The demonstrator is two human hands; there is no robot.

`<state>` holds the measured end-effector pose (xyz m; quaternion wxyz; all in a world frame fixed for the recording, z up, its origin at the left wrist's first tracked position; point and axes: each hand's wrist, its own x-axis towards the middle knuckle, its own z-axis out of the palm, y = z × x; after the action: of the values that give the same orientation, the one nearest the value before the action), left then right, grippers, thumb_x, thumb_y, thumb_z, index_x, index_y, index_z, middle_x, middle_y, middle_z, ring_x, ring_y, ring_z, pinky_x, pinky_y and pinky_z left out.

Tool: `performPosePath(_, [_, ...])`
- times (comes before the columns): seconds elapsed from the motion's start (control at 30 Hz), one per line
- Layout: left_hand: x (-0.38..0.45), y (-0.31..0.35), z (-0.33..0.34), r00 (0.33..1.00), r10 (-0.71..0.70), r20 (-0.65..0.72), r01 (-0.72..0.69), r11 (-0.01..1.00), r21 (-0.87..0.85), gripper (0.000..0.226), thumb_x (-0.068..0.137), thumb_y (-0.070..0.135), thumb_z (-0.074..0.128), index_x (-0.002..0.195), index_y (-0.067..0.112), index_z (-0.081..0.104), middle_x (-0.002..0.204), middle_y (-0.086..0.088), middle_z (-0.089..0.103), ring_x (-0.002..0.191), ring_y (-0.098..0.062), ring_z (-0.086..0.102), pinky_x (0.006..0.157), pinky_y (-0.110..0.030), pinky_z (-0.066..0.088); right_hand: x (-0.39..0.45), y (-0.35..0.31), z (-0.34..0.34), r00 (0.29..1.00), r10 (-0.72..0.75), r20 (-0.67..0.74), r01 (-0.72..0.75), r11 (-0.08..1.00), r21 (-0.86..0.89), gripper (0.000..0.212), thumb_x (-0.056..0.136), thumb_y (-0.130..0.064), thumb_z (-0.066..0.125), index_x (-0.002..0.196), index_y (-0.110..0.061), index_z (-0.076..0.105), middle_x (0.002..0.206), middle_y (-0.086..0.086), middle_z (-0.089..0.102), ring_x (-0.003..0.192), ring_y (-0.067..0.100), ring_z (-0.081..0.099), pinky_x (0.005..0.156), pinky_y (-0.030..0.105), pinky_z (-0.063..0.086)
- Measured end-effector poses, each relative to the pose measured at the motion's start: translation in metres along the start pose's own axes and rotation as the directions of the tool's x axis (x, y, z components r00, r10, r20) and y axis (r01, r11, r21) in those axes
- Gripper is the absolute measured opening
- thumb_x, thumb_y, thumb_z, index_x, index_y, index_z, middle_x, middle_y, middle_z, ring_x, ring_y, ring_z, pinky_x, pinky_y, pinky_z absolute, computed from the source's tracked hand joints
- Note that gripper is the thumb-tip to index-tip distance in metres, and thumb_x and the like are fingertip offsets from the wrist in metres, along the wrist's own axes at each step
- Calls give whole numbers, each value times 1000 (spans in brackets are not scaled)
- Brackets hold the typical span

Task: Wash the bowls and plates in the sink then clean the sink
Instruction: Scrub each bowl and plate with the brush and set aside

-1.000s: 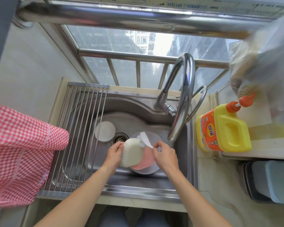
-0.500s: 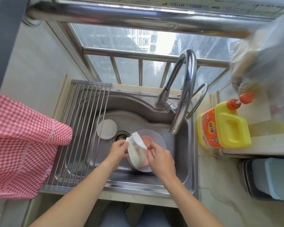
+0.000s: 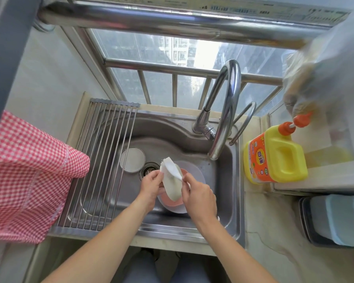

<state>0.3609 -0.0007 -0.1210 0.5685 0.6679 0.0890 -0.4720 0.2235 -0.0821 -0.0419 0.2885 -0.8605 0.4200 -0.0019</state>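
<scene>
Head view. Over the steel sink (image 3: 225, 180), the left hand (image 3: 151, 185) grips a pale bowl (image 3: 173, 187) tilted on edge; the right hand (image 3: 198, 194) pinches a white brush (image 3: 172, 167) laid against the bowl's rim. Beneath them lies a translucent plate (image 3: 198, 174) holding a pink dish (image 3: 173, 202). A small round plate (image 3: 132, 159) rests beside the drain (image 3: 149, 170). A roll-up rack (image 3: 102, 164) spans the sink's left part; a yellow detergent bottle (image 3: 274, 156) stands at right, under the curved faucet (image 3: 225, 107).
</scene>
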Motion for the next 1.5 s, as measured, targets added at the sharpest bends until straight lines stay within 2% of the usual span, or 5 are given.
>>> performPosePath(0.4, [-3, 1, -9, 1000, 3, -29, -3, 1000, -25, 18, 106, 17, 47, 106, 10, 63, 94, -8, 70, 85, -19, 66, 77, -39, 56, 1, -7, 13, 999, -31, -8, 31, 999, 11, 6, 101, -32, 48, 100, -28, 53, 68, 2, 59, 63, 31, 57, 53, 40, 47])
performPosePath(0.63, [4, -11, -36, 992, -15, -125, -12, 978, -207, 28, 107, 4, 37, 86, 19, 50, 63, 12, 63, 71, -12, 49, 65, -31, 40, 6, 27, 17, 920, 392, -6, -378, 890, 253, 11, 99, -33, 49, 93, -31, 58, 75, 3, 64, 75, 31, 61, 64, 42, 55])
performPosePath(0.87, [3, -17, -38, 990, 106, -95, -85, 976, 202, 31, 108, 12, 37, 81, 16, 51, 69, -1, 50, 63, -10, 38, 54, -21, 31, -1, 15, 18, 987, 120, 105, -146, 946, 290, 5, 96, -34, 57, 94, -31, 60, 64, -4, 59, 58, 17, 51, 58, 38, 47])
performPosePath(1.17, [5, -16, -32, 978, 195, -76, -161, 933, 322, 30, 107, 12, 38, 82, 13, 53, 65, 2, 53, 55, -3, 42, 51, -18, 35, 14, 1, 10, 968, 157, 195, -199, 955, 220, 7, 92, -35, 52, 96, -32, 58, 78, -1, 65, 78, 26, 58, 64, 36, 48])
performPosePath(1.5, [22, -6, -32, 912, -174, -372, 1, 906, -423, 29, 99, -2, 34, 97, 13, 59, 90, -5, 65, 81, -21, 62, 75, -39, 55, 17, 27, 5, 906, 379, 189, -419, 863, 281, 12, 94, -32, 51, 84, -28, 58, 71, -1, 63, 64, 21, 57, 54, 32, 43])
